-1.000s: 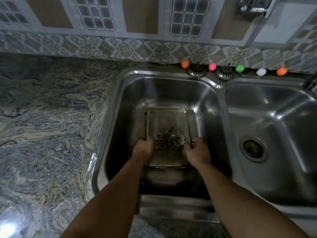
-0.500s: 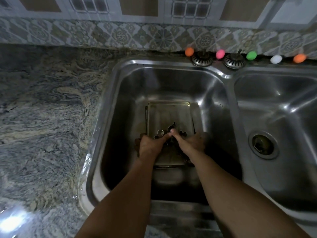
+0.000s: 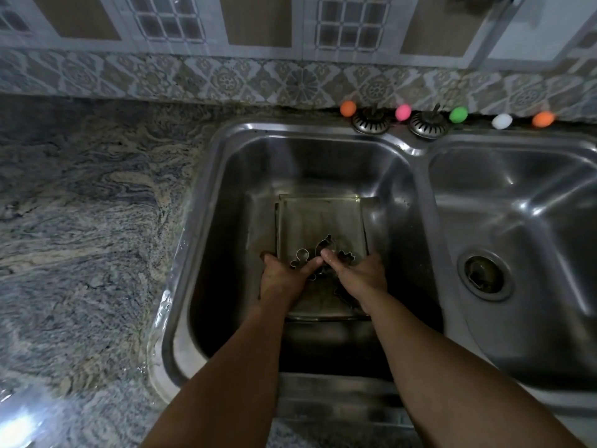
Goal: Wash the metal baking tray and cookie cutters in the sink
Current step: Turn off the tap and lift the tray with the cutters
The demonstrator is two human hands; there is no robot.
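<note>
A marbled worktop (image 3: 80, 240) flanks the double sink (image 3: 416, 150), where coloured eggs (image 3: 348, 108) and two strainers (image 3: 370, 121) line the back ledge. In the left basin, the left hand (image 3: 284, 279) and right hand (image 3: 361, 276) rest on the baking tray (image 3: 319, 218), forefingers meeting over the cookie cutters (image 3: 326, 250), neither grip closed on anything. A second earlier, both hands clasped the tray's edges.

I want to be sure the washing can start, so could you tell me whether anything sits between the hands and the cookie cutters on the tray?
Nothing visible does. The left hand and right hand already reach the cookie cutters, which lie on the baking tray in the left basin.
</note>
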